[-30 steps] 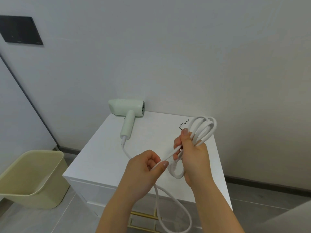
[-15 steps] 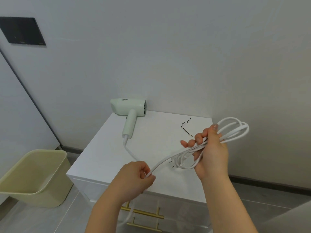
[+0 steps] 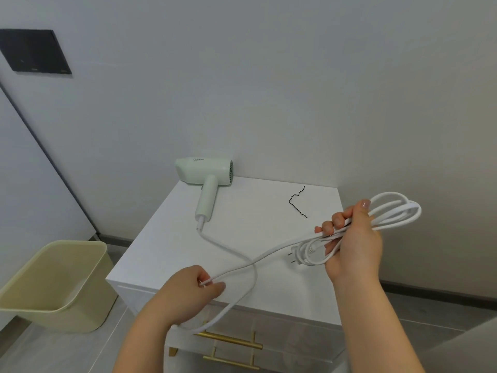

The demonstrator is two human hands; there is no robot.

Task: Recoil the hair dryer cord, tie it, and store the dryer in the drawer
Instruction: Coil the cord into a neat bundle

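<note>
Lying flat at the back left corner of the worktop (image 3: 255, 211): hair dryer (image 3: 204, 173), parked so its cord (image 3: 279, 249) feeds freely from the handle foot. Left hand (image 3: 193, 289): fingers pinched on the cord, likely drawing slack for the next loop; black tie (image 3: 297, 201) lies loose on the worktop, within reach. Right hand (image 3: 352, 243): fingers clamped round the gathered coil (image 3: 395, 211), plug (image 3: 291, 258) dangling below.

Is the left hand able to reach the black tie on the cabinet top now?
Probably yes, but not freely: the left hand pinches the cord, so it must release or carry it along. The black tie lies uncovered on the cabinet top ahead.
</note>
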